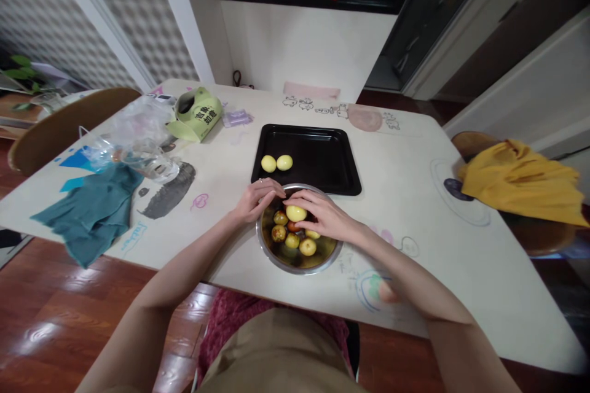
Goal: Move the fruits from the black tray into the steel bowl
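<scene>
A round metal bowl (304, 269) stands near the table's front edge, with several yellow-green fruits in it, some with brown patches. My right hand (325, 215) reaches over the bowl, its fingers closed round a smooth yellow fruit (295, 214). At the bowl's far left rim, my left hand (259, 199) grips the edge with fingers bent over it; part of its hold is hidden. Just behind the bowl lies a black baking tray (318, 159). Two pale yellow-green fruits (276, 163) rest side by side at the tray's left.
To the left are a teal cloth (94, 212) hanging over the table edge, a clear glass pitcher (154, 163), crumpled clear plastic (138, 123) and a green paper carton (198, 115). A purple packet (237, 118) lies behind. A yellow cloth (520, 181) drapes a chair at right.
</scene>
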`<state>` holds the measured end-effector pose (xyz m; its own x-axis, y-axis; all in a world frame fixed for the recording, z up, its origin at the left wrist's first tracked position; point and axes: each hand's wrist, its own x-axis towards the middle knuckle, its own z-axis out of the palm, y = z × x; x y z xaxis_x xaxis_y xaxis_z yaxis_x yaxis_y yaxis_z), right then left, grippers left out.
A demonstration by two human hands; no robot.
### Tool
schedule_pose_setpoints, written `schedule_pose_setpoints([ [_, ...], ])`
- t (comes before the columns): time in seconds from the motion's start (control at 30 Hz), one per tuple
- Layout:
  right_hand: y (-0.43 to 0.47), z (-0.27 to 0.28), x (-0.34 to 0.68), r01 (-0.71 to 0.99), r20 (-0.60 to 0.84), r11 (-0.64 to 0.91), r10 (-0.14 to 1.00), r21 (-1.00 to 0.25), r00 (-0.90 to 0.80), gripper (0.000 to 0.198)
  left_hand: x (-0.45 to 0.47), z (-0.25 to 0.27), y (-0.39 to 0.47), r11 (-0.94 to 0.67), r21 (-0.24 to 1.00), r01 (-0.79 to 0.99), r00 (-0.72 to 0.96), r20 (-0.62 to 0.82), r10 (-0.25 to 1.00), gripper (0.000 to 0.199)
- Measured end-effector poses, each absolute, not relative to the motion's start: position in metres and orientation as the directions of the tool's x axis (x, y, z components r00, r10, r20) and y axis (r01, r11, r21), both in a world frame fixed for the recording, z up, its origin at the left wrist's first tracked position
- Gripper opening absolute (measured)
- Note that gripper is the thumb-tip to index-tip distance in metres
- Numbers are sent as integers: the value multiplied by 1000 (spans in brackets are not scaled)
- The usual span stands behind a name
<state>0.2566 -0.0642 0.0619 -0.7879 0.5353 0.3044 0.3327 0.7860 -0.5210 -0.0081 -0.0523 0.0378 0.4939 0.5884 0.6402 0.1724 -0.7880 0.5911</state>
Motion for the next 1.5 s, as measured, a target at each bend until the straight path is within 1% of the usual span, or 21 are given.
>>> schedule_pose_setpoints([
  [0.1, -64, 65, 258, 327, 306, 779, 539, -534, -785, 53, -8, 37, -52, -779, 602, 175, 490, 632, 600, 44],
  [0.2, -63, 71, 260, 308, 330, 776, 541, -550, -774, 51, -7, 39, -53, -757, 622, 199, 475, 614, 630, 47],
  [0.27, -62, 76, 262, 318, 338, 765, 562, -561, -755, 47, -7, 41, -53, -733, 631, 254, 449, 594, 667, 47],
  [0.33, -61, 80, 263, 345, 349, 751, 594, -563, -725, 42, -8, 42, -52, -692, 630, 352, 395, 570, 720, 42],
  [0.4, -60, 81, 264, 369, 369, 742, 622, -559, -691, 38, -11, 41, -48, -629, 615, 476, 327, 541, 775, 40],
  [0.47, -59, 80, 264, 381, 393, 741, 636, -553, -664, 35, -14, 36, -41, -562, 584, 585, 276, 508, 816, 45],
  [0.53, -58, 77, 263, 381, 414, 744, 638, -548, -650, 33, -18, 29, -30, -521, 546, 656, 262, 482, 836, 51],
  [0.67, -58, 76, 261, 371, 441, 765, 619, -527, -649, 31, -20, 14, -4, -507, 479, 717, 280, 467, 838, 59],
  [0.8, -59, 83, 264, 379, 467, 777, 613, -502, -637, 29, -18, 5, 20, -485, 469, 738, 294, 424, 857, 58],
  [0.9, -59, 88, 267, 382, 499, 786, 609, -486, -617, 27, -17, 3, 30, -486, 471, 736, 296, 421, 857, 56],
  [1.1, -60, 88, 267, 395, 533, 807, 588, -440, -608, 27, -17, 8, 27, -518, 480, 708, 261, 504, 823, 44],
  [1.17, -61, 87, 265, 404, 547, 818, 574, -409, -609, 27, -16, 17, 18, -553, 489, 674, 246, 558, 793, 41],
  [1.3, -63, 86, 263, 433, 596, 844, 532, -317, -601, 28, -12, 44, -11, -705, 471, 531, 261, 700, 664, 39],
  [1.4, -65, 84, 262, 475, 623, 844, 516, -250, -589, 32, -4, 62, -32, -787, 474, 396, 304, 741, 599, 46],
  [1.5, -67, 81, 263, 507, 620, 842, 501, -186, -604, 37, 5, 71, -47, -846, 470, 252, 380, 756, 533, 53],
])
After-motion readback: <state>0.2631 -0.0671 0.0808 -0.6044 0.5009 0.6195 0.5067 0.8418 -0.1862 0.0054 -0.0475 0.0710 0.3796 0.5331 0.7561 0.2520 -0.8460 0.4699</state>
